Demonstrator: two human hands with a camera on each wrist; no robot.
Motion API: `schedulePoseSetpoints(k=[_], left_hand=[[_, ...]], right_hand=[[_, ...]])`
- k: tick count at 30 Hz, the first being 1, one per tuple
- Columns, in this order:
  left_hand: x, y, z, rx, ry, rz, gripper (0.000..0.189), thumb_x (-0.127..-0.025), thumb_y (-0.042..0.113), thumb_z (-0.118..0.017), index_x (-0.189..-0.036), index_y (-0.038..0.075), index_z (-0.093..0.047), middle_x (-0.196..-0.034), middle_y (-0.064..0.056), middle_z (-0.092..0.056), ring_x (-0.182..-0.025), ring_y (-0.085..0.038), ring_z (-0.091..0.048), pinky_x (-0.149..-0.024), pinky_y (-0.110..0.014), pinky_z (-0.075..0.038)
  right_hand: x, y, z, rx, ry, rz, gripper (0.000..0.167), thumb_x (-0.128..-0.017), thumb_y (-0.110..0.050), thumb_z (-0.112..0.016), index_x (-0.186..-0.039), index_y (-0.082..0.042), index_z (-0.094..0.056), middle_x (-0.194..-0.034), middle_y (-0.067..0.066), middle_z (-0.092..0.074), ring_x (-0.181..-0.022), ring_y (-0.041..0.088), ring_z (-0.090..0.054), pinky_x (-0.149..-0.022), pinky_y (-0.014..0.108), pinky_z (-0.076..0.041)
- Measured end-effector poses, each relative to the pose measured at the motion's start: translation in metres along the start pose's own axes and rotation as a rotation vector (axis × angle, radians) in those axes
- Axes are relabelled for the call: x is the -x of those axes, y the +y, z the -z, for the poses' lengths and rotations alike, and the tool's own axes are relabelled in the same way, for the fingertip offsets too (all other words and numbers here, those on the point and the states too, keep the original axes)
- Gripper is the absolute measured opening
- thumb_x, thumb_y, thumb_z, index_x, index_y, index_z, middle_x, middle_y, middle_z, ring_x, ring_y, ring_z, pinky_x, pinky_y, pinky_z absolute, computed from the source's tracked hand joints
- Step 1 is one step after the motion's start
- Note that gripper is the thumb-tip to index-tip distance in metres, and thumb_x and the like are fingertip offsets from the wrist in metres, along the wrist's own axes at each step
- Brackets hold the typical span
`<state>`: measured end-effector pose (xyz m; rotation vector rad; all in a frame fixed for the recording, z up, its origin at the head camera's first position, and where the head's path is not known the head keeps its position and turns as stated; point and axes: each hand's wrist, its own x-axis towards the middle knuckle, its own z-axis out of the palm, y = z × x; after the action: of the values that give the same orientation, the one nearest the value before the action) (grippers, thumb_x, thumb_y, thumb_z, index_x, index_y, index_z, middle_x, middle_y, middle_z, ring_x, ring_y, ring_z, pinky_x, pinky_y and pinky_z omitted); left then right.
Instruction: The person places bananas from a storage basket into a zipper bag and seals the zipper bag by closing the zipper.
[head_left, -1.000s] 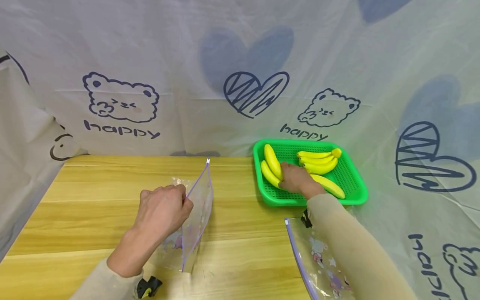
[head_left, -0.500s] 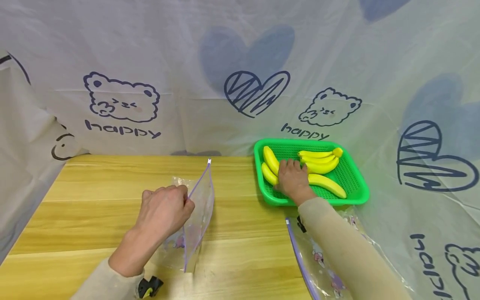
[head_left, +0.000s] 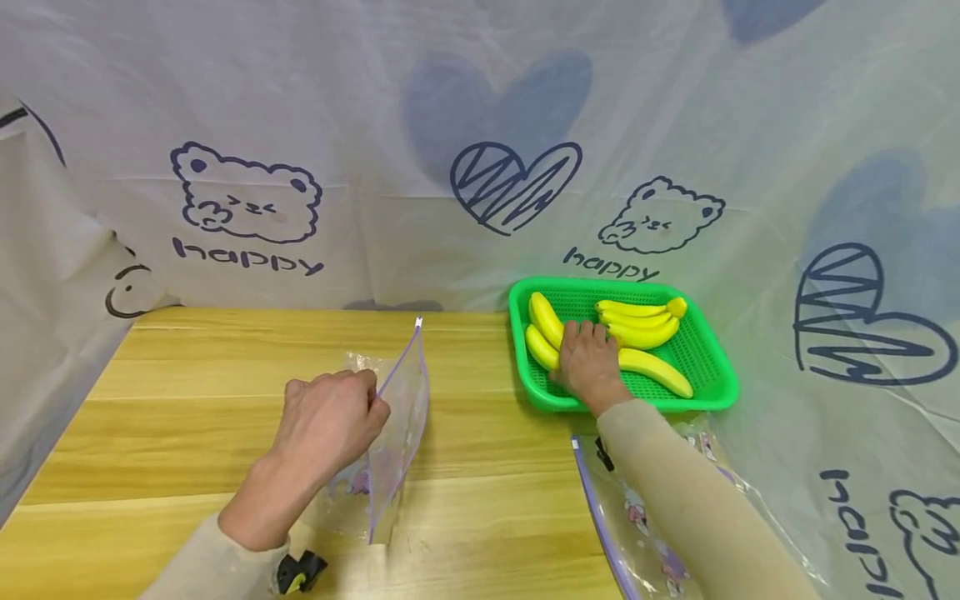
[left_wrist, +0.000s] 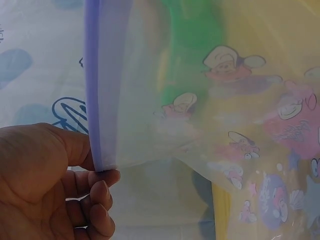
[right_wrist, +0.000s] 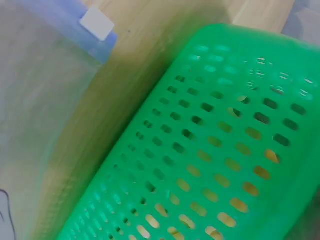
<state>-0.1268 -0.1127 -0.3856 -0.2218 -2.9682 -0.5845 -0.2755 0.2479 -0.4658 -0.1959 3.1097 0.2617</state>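
Observation:
A clear zip bag (head_left: 401, 433) with a purple edge and small cartoon prints stands with its mouth spread on the wooden table. My left hand (head_left: 330, 425) pinches the bag's purple rim between thumb and forefinger, as the left wrist view shows. My right hand (head_left: 591, 362) reaches down into a green basket (head_left: 551, 402), palm downward. Beside it on the left lie two yellow bananas (head_left: 545, 319); a longer banana (head_left: 660, 372) runs out from beneath it to the right. Its fingertips are hidden, so whether it grips a banana is unclear.
A bunch of bananas (head_left: 641, 323) lies at the basket's back right. Another zip bag (head_left: 637, 517) lies flat under my right forearm. Behind the table (head_left: 187, 400) hangs a pale cloth (head_left: 375, 125) with bear and heart prints, also covering the right side.
My right hand has shifted slightly in the basket, away from the left bananas, then stayed nearly still. The left hand keeps holding the bag in the same place.

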Motion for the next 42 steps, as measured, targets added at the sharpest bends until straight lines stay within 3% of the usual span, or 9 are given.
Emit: schedulePoseSetpoints(k=[10,17,21,25,29,33,42], left_hand=[[-0.001,-0.001,0.001,0.009,0.008,0.003,0.026,-0.092,0.016,-0.056,-0.067,0.018,-0.050,-0.062,0.002,-0.050,-0.058,-0.021,-0.048,-0.066,-0.043,-0.031],[-0.001,-0.001,0.000,0.005,0.015,0.000,0.028,-0.095,0.016,-0.057,-0.067,0.018,-0.051,-0.062,0.002,-0.049,-0.056,-0.020,-0.048,-0.066,-0.044,-0.032],[-0.001,-0.001,0.000,0.008,0.027,-0.014,0.029,-0.097,0.015,-0.056,-0.069,0.018,-0.051,-0.060,0.003,-0.049,-0.055,-0.020,-0.047,-0.065,-0.044,-0.032],[-0.001,-0.003,0.001,0.000,0.027,-0.035,0.028,-0.097,0.017,-0.058,-0.070,0.019,-0.052,-0.059,0.005,-0.049,-0.055,-0.018,-0.048,-0.065,-0.043,-0.032],[-0.001,-0.004,0.003,0.006,0.022,-0.047,0.027,-0.098,0.018,-0.059,-0.072,0.019,-0.053,-0.057,0.007,-0.049,-0.054,-0.016,-0.047,-0.066,-0.044,-0.035],[-0.001,-0.003,0.006,0.022,0.050,-0.071,0.027,-0.101,0.018,-0.058,-0.075,0.018,-0.055,-0.056,0.006,-0.047,-0.050,-0.015,-0.045,-0.064,-0.044,-0.037],[-0.004,0.015,0.020,0.085,0.100,-0.082,0.018,-0.102,0.013,-0.061,-0.085,0.009,-0.064,-0.062,0.001,-0.055,-0.052,-0.016,-0.048,-0.062,-0.038,-0.044]], right_hand=[[0.012,-0.004,0.025,-0.006,0.145,0.029,0.072,-0.082,-0.052,-0.080,-0.117,0.001,-0.045,-0.106,0.022,-0.054,-0.100,0.043,-0.054,-0.086,0.057,-0.049],[0.038,-0.011,0.064,-0.053,0.258,0.051,0.067,-0.080,-0.050,-0.079,-0.109,0.002,-0.047,-0.098,0.021,-0.055,-0.090,0.040,-0.054,-0.077,0.054,-0.047],[0.059,-0.024,0.089,-0.063,0.367,0.132,0.069,-0.076,-0.050,-0.084,-0.105,0.002,-0.049,-0.093,0.019,-0.056,-0.084,0.039,-0.056,-0.070,0.052,-0.047],[0.093,-0.050,0.116,-0.105,0.410,0.293,0.073,-0.073,-0.054,-0.087,-0.108,0.000,-0.052,-0.091,0.014,-0.055,-0.080,0.033,-0.055,-0.066,0.046,-0.045],[0.130,-0.078,0.145,-0.172,0.384,0.445,0.074,-0.073,-0.059,-0.086,-0.112,-0.003,-0.056,-0.090,0.007,-0.056,-0.077,0.025,-0.051,-0.065,0.039,-0.043],[0.155,-0.098,0.164,-0.246,0.266,0.524,0.072,-0.074,-0.062,-0.084,-0.114,-0.009,-0.057,-0.094,0.000,-0.056,-0.081,0.017,-0.050,-0.070,0.035,-0.041],[0.163,-0.102,0.166,-0.230,0.149,0.547,0.067,-0.076,-0.064,-0.081,-0.108,-0.011,-0.057,-0.089,-0.003,-0.054,-0.075,0.015,-0.047,-0.065,0.032,-0.038]])
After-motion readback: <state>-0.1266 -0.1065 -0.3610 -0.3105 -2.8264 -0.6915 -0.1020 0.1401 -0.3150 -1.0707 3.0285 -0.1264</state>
